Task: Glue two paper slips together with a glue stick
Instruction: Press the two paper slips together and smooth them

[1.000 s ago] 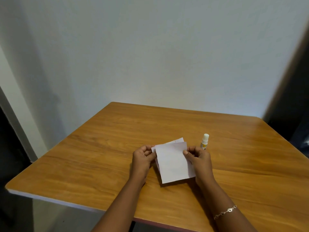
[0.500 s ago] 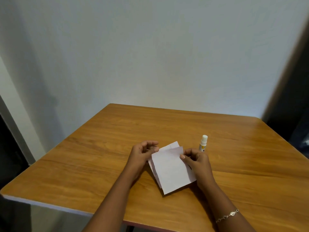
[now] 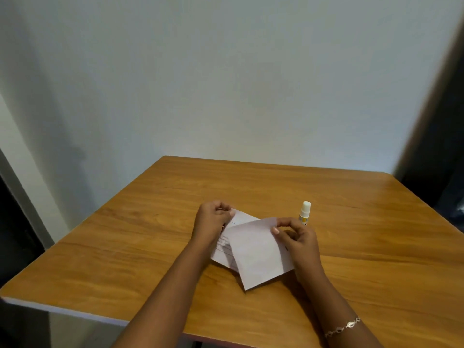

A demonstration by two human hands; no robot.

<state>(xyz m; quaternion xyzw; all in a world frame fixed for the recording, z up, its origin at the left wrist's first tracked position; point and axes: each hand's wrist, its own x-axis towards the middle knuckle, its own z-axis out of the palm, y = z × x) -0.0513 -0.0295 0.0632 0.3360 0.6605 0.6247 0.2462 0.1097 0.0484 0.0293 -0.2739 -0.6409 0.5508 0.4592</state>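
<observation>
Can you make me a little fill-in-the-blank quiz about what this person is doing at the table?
1. The glue stick stands ___ on the table.
2. The left hand pinches the lined slip; the plain slip is pinched by the ___ hand.
3. Behind the right hand, the wrist wears a ___.
Missing words: upright; right; bracelet.

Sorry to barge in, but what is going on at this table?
A person at a wooden table holds two paper slips. The left hand pinches the lined slip near its far corner, and the right hand pinches the plain slip by its far edge; the plain slip overlaps the lined one. The glue stick stands upright on the table just beyond the right hand, untouched.
</observation>
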